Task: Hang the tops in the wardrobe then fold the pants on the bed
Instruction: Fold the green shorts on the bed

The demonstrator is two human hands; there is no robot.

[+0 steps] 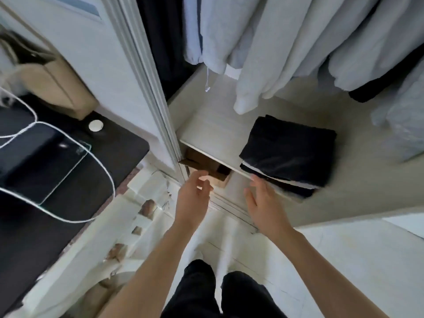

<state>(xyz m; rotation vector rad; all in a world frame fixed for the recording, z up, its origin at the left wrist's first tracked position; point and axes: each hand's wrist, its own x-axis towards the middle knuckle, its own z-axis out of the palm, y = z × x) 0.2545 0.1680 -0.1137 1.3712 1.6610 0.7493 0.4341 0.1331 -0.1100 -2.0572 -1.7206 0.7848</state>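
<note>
Here the folded pants (288, 154) lie just beside the right hand (263, 203).

A white wardrobe shelf (213, 131) bears folded black pants (289, 150).

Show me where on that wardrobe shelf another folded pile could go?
The pale wooden shelf is bare left of the stack of folded black clothes, up to the white door frame. It is crowded farther back, under the hanging white garments.
</note>
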